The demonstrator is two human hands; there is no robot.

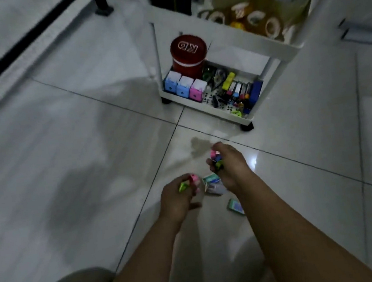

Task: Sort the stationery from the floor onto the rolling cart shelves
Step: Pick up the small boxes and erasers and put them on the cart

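Both arms reach down to the tiled floor (75, 155) just in front of the rolling cart (227, 47), and each hand is already loaded. The left hand (178, 197) has its fingers curled round a few small bright pieces (189, 183), green and pink; they could be clips or erasers, but the dim, smeared view won't let me say which. The right hand (229, 165) is bunched round its own cluster of little coloured bits (216, 159), pink, blue and green, held up off the tile. Gathering a fistful in each hand looks like a way to save trips to the shelf.

Between the 2 hands a small teal box (211, 180) and a pale flat packet (215, 189) lie on the floor, close against the right wrist, and a second teal box (235, 206) sits apart, nearer the person. These are what is left to collect, I'd judge.

The cart's bottom shelf (211, 106) already shows order: 3 small cubes (182, 88), 2 blue and 1 pink, stand in a row along its left edge, a red round tin (189, 56) behind them in the back left corner, and markers (238, 89) packed side by side toward the right edge with loose small items at the front. The shelf above holds tape rolls (256, 16). Like sits with like, so the handfuls probably belong among the loose bits at the front of the bottom shelf.
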